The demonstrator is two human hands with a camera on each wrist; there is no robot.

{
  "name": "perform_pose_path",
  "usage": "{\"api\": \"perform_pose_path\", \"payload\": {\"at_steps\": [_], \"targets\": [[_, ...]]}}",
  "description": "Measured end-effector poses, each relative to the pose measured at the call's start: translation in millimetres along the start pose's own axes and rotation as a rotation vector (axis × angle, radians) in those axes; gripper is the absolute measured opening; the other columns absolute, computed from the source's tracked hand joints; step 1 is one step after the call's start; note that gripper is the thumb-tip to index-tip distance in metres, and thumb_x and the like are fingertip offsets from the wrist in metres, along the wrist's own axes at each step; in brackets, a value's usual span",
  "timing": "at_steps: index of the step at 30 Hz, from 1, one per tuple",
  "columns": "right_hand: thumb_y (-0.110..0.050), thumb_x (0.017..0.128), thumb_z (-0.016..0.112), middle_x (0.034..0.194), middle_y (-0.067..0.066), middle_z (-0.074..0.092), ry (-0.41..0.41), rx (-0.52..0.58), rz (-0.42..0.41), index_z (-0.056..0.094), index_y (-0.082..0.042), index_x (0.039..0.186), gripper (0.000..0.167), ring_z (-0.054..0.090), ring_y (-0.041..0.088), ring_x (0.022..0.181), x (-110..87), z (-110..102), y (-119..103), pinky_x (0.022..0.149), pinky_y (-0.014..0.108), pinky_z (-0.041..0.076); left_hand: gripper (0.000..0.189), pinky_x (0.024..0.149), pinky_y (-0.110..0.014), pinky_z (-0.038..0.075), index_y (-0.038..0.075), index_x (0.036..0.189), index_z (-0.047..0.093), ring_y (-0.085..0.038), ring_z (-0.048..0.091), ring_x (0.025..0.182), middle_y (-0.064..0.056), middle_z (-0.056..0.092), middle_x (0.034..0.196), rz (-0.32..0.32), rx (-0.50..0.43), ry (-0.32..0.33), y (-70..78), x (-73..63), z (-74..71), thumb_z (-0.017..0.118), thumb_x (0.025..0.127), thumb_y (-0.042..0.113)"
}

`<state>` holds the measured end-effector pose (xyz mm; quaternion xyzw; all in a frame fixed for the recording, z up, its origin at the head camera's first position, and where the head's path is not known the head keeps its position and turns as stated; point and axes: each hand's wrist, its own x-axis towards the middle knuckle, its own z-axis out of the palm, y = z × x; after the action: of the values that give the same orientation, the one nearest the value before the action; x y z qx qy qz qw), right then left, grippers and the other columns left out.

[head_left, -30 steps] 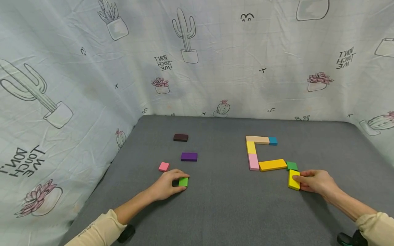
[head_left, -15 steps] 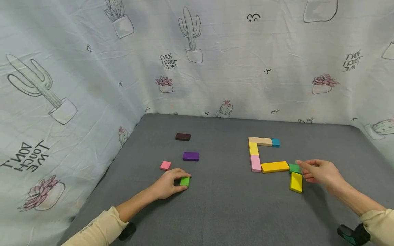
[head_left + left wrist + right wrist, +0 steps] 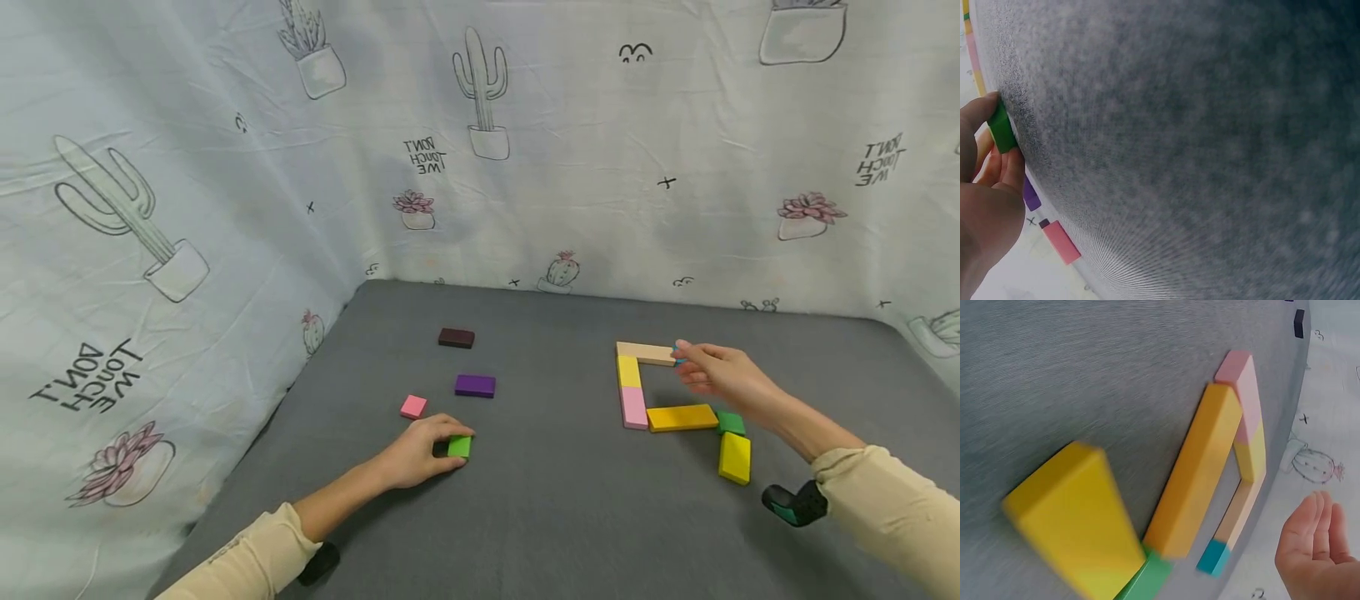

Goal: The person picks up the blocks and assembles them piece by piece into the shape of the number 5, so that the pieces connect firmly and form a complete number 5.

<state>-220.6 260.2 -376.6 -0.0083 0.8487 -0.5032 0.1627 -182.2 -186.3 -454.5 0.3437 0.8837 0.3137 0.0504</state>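
Note:
My left hand [image 3: 420,450] pinches a light green block [image 3: 460,447] between thumb and fingers, at the table's left-middle. In the left wrist view the same grip shows at the left edge. My right hand [image 3: 723,375] is by the far end of a row of blocks, its fingers loosely bent and nothing seen between them. It covers most of a blue block [image 3: 1213,557], which shows fully in the right wrist view. The row continues with a beige block [image 3: 647,354], a small yellow block [image 3: 628,372], a pink block [image 3: 633,407], an orange block [image 3: 682,417], a green block [image 3: 731,422] and a larger yellow block [image 3: 735,458].
Left of the row lie a dark brown block [image 3: 456,337], a purple block [image 3: 475,386] and a coral-pink block [image 3: 413,407] near my left hand. All rest on a grey table [image 3: 555,500], with a white printed curtain [image 3: 570,200] behind and at the left.
My right hand has let go of the larger yellow block and moved away from me, up to the blue block. My left hand keeps holding the light green block. The head view has shifted slightly.

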Motion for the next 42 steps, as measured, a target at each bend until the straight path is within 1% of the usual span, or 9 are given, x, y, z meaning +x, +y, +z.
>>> {"api": "perform_pose_path", "payload": {"at_steps": [5,9,14,20,23,27,29,33,42], "targets": [[-0.053,0.099,0.036,0.133,0.034,0.04,-0.052,0.034,-0.033,0.032,0.011,0.141,0.076,0.042,0.045,0.123,18.2,16,-11,0.098,0.049,0.037,0.036,0.082,-0.028,0.047,0.003,0.12,0.064,-0.015,0.055,0.099,-0.005,0.06,0.112,-0.004,0.005,-0.005,0.2,-0.4,-1.0,0.072,0.086,0.011],[-0.05,0.1,0.038,0.133,0.032,0.042,-0.075,0.03,-0.062,0.033,0.01,0.142,0.074,0.043,0.043,0.122,32.4,29,-19,0.099,0.048,0.037,0.036,0.082,-0.028,0.047,0.003,0.12,0.064,-0.014,0.055,0.098,-0.005,0.06,0.112,-0.003,0.007,-0.007,-0.1,-0.4,-1.6,0.072,0.086,0.011],[-0.048,0.1,0.039,0.133,0.033,0.042,-0.108,0.041,-0.095,0.035,0.011,0.14,0.072,0.043,0.042,0.122,47.9,45,-27,0.099,0.046,0.037,0.036,0.082,-0.028,0.046,0.003,0.12,0.065,-0.014,0.055,0.098,-0.004,0.06,0.112,-0.004,0.005,-0.006,-1.5,-0.3,-1.4,0.072,0.086,0.013],[-0.043,0.102,0.04,0.129,0.032,0.044,-0.137,0.091,-0.1,0.036,0.012,0.139,0.067,0.046,0.041,0.119,63.4,66,-38,0.098,0.041,0.04,0.036,0.083,-0.028,0.046,0.004,0.12,0.065,-0.014,0.055,0.099,-0.004,0.06,0.112,-0.003,0.018,-0.008,-2.6,-0.3,-1.7,0.072,0.086,0.013],[-0.04,0.103,0.04,0.13,0.033,0.043,-0.158,0.098,-0.113,0.035,0.013,0.139,0.064,0.046,0.042,0.119,71.3,77,-43,0.098,0.04,0.04,0.036,0.083,-0.028,0.046,0.004,0.12,0.065,-0.014,0.055,0.099,-0.004,0.06,0.112,-0.002,0.021,-0.008,-3.3,-0.2,-1.2,0.072,0.086,0.014],[-0.036,0.103,0.041,0.127,0.032,0.047,-0.169,0.096,-0.124,0.038,0.013,0.137,0.06,0.048,0.041,0.116,82.8,92,-48,0.097,0.042,0.041,0.036,0.083,-0.028,0.046,0.005,0.12,0.065,-0.013,0.055,0.099,-0.004,0.061,0.112,-0.003,0.022,-0.009,-3.8,-0.7,-0.9,0.073,0.086,0.014],[-0.035,0.103,0.042,0.126,0.031,0.049,-0.162,0.099,-0.119,0.04,0.012,0.137,0.058,0.049,0.04,0.115,87.7,100,-50,0.096,0.042,0.042,0.036,0.083,-0.028,0.046,0.005,0.12,0.065,-0.013,0.055,0.099,-0.004,0.061,0.112,-0.006,0.022,-0.013,-3.5,-1.1,-0.8,0.072,0.086,0.014],[-0.034,0.102,0.045,0.124,0.029,0.051,-0.157,0.098,-0.115,0.043,0.01,0.136,0.055,0.051,0.037,0.114,96.7,119,-56,0.094,0.04,0.043,0.036,0.083,-0.028,0.046,0.005,0.121,0.065,-0.014,0.055,0.1,-0.004,0.06,0.113,-0.012,0.019,-0.022,-2.6,-1.8,-1.2,0.072,0.087,0.014],[-0.03,0.101,0.05,0.122,0.024,0.055,-0.154,0.095,-0.103,0.045,0.008,0.135,0.051,0.053,0.032,0.109,109.9,157,-70,0.09,0.037,0.045,0.036,0.083,-0.028,0.046,0.004,0.12,0.065,-0.012,0.055,0.099,-0.003,0.061,0.11,0.0,0.014,-0.01,-4.5,-1.5,-1.6,0.072,0.086,0.013]]}}
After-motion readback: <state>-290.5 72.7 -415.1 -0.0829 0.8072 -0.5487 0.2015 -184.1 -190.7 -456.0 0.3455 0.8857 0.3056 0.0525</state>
